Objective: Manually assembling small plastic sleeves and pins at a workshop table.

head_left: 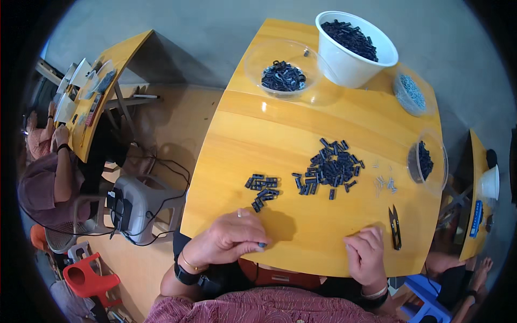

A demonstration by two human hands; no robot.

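Observation:
My left hand (231, 239) is closed at the table's near edge, thumb and fingers pinching a small dark piece (262, 245). Only the tip of that piece shows. To the right, my right hand (367, 254) rests by the same edge with its fingers curled in; anything inside them is hidden. Beyond my left hand lies a small group of black plastic clips (264, 187). A larger heap of the same black clips (332, 167) sits in the middle of the table. Black thread snips (396, 229) lie right of my right hand, below some small silvery pins (390, 184).
At the back stand a clear bowl of dark parts (283, 78), a white tub of black parts (349, 46) and a clear container of light-blue pieces (410, 94). A clear cup of black parts (424, 161) is at the right edge. Grey stool (142, 199) and cables are left.

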